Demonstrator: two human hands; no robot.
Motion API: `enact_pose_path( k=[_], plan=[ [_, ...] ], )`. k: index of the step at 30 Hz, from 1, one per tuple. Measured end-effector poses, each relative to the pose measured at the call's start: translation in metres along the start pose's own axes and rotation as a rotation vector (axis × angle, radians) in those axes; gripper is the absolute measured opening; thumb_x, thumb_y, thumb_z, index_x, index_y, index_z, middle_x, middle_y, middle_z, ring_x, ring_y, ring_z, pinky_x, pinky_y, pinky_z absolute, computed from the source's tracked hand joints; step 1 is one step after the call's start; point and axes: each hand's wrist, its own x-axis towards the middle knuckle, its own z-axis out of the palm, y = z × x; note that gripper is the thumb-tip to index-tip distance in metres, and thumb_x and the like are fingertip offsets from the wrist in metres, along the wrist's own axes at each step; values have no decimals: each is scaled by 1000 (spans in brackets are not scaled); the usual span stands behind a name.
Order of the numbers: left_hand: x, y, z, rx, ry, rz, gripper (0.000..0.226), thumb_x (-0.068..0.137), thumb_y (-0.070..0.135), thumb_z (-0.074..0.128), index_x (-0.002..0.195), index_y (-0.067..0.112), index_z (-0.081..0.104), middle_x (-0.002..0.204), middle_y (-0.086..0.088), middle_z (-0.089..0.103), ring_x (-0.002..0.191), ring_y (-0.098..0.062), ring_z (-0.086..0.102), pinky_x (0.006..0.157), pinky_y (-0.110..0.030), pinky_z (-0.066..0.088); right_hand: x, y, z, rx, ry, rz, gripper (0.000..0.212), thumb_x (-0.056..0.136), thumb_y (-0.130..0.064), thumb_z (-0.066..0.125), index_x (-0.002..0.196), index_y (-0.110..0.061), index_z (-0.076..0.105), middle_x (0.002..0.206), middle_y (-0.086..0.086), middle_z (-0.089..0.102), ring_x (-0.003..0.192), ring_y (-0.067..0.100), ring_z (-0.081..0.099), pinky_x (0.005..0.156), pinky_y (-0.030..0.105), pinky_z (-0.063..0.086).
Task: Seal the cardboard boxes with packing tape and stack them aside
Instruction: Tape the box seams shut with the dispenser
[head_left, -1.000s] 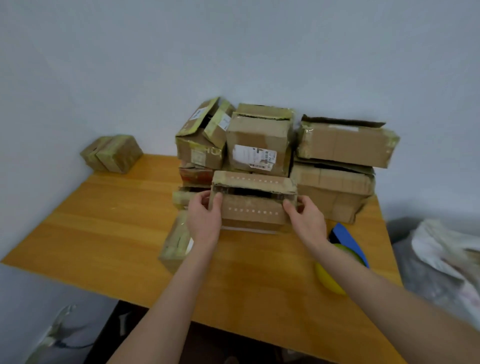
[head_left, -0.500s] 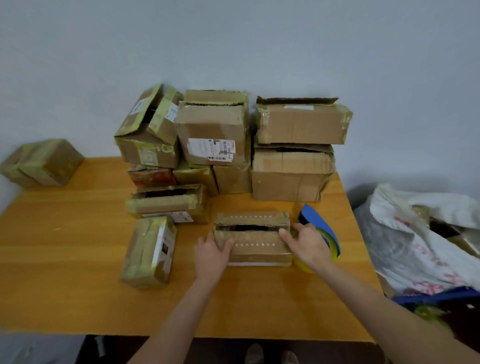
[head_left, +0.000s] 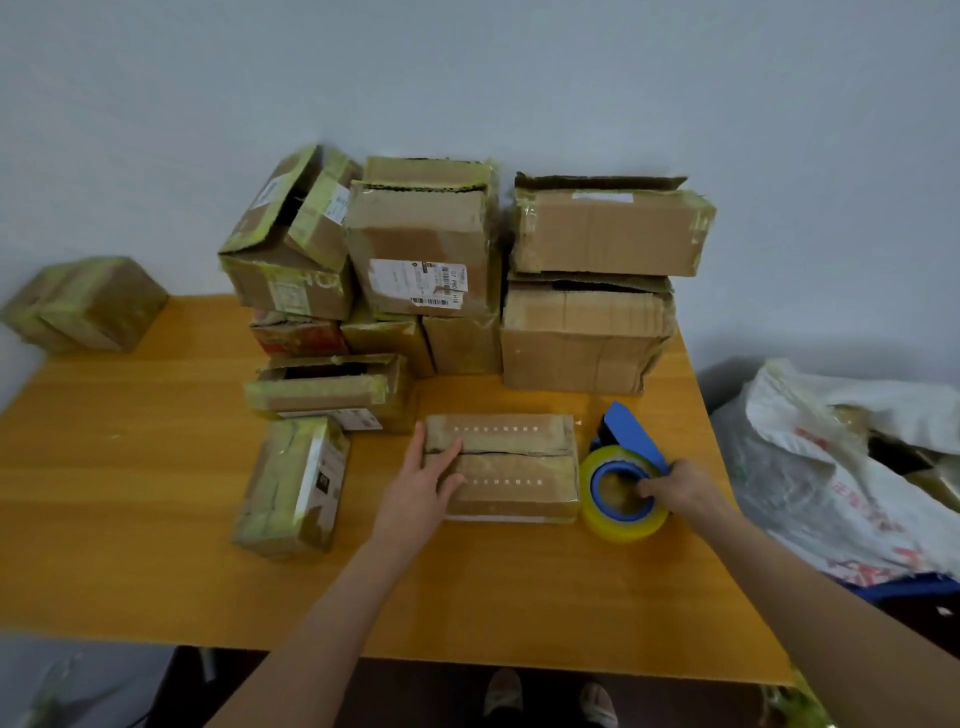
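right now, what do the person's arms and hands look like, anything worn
The left forearm and right forearm are bare to the frame edge, no sleeve in view. The left hand and right hand are ungloved; no watch, bracelet or ring shows.

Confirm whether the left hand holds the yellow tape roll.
No, left hand rests on the brown cardboard box; right hand grips the yellow tape roll.

Mid-frame, the left hand (head_left: 418, 486) lies flat on a small cardboard box (head_left: 519, 470); just right of it, the right hand (head_left: 683, 488) hooks its fingers (head_left: 648, 488) into the tape roll (head_left: 623, 526) on the wooden surface (head_left: 156, 519). The upper middle holds piled boxes (head_left: 426, 244).
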Motion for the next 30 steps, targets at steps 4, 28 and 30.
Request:
enact_pose_path(
  k=[4, 28, 30],
  plan=[
    [2, 5, -6, -15, -50, -52, 48, 97, 35, 50, 144, 34, 39, 161, -4, 4, 127, -24, 50, 94, -34, 48, 4, 0, -7, 164, -34, 15, 32, 79, -6, 72, 64, -10, 43, 56, 6, 41, 49, 20, 38, 49, 33, 31],
    [-6, 56, 12, -256, -82, -49, 46, 91, 26, 64, 136, 24, 53, 160, 1, 15, 140, -19, 34, 109, -29, 33, -87, -92, -52, -126, -276, -665, 55, 73, -7, 77, 115, -20, 44, 106, 1, 55, 89, 13, 61, 71, 26, 53],
    [-7, 55, 12, -275, -94, -59, 45, 90, 26, 65, 134, 23, 55, 159, 1, 18, 140, -18, 33, 111, -31, 33, -82, -88, -48, -171, -263, -680, 54, 72, -7, 79, 111, -22, 44, 107, 3, 56, 91, 15, 62, 75, 32, 56]
  ],
)
